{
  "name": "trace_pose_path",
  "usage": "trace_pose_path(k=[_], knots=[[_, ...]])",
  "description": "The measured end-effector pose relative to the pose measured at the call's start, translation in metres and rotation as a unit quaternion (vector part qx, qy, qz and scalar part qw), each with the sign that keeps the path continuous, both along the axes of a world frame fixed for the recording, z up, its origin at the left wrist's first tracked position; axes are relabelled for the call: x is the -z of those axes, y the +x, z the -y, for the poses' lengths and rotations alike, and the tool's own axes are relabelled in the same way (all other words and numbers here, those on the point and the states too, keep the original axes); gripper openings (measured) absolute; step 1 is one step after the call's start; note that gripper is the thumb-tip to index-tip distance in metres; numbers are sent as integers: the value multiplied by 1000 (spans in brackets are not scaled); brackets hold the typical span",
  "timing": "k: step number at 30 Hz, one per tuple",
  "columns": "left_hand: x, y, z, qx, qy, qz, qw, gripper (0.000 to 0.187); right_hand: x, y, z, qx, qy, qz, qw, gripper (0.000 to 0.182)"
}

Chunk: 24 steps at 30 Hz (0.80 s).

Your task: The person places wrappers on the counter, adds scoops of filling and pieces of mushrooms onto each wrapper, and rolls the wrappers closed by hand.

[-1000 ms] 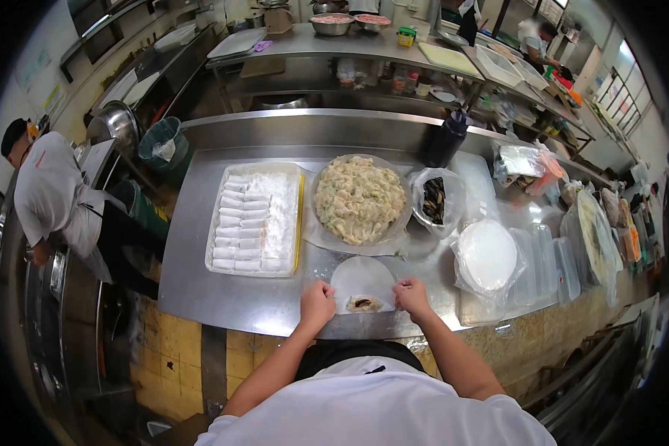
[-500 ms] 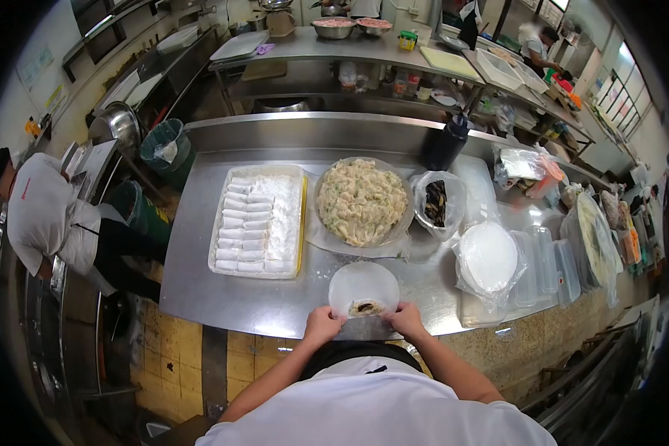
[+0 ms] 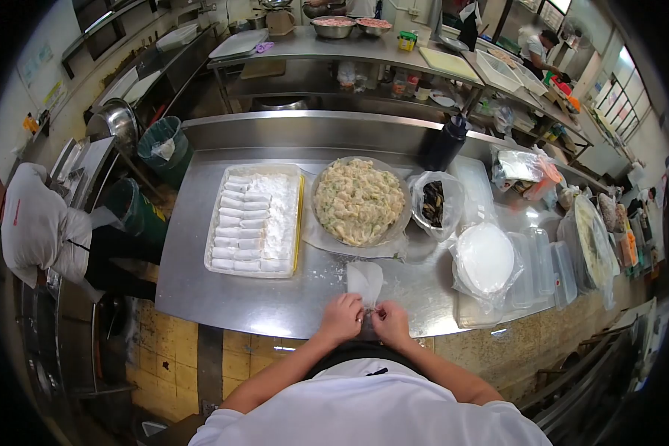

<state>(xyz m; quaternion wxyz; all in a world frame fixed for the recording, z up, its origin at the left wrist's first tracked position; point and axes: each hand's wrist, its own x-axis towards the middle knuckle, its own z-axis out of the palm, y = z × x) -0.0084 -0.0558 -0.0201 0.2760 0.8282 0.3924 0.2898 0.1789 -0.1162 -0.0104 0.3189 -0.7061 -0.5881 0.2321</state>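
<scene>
At the near edge of the steel table (image 3: pixel 193 297), just left of the table's near right part, a person's two bare hands met over a thin white wrapper (image 3: pixel 363 276). The left hand (image 3: pixel 340 318) pinched the wrapper's near left side between bent fingers and thumb; the right hand (image 3: pixel 391 325) pinched its near right side, the fingertips of both almost together. The wrapper's sides were folded inward, its rounded far end lying loose on the metal; what lay under the folds could not be told.

Farther off and to the left stood a white tray (image 3: pixel 249 274), with rows of white rolls (image 3: pixel 239 241) at its left and near parts and white powder (image 3: pixel 276 212) on its right. Right of it, beyond the hands, a large bowl (image 3: pixel 408 217) held a heaped pale mixture (image 3: pixel 360 201). Just right of that, a plastic bag (image 3: pixel 455 201) surrounded dark strips (image 3: pixel 433 204). Nearer and farther right lay a stack of round white sheets (image 3: pixel 485 257) in clear plastic. Beyond, a dark bottle (image 3: pixel 446 143) stood tilted in view.
</scene>
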Motion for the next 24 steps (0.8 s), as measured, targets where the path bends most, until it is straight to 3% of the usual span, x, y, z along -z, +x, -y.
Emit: trace_pose_path(k=[3,7,9,12,15,18,22,24], knots=[[9,0,-1,53,-16,-81,995,28,-10,0,-4,-57,88,40,994,13],[16,-6,3,45,-61,-6,997,49,-19,3,-17,-165,158,72,971,17],[19,-8,2,29,-125,64,990,59,-19,3,-23,-213,121,107,964,17],[12,-10,8,-28,-128,118,984,68,-16,1,-27,-253,84,150,952,17],[-14,-18,2,15,-30,44,998,71,-21,-1,-29,-269,70,172,945,18],[-27,-23,-5,79,-57,-93,991,76,-22,0,-29,-282,56,167,943,25],[-16,-37,-2,120,-18,-133,984,87,-33,11,-16,-242,76,91,963,45],[-26,-43,7,132,-16,-130,983,93,-54,21,-7,-275,38,138,951,54]])
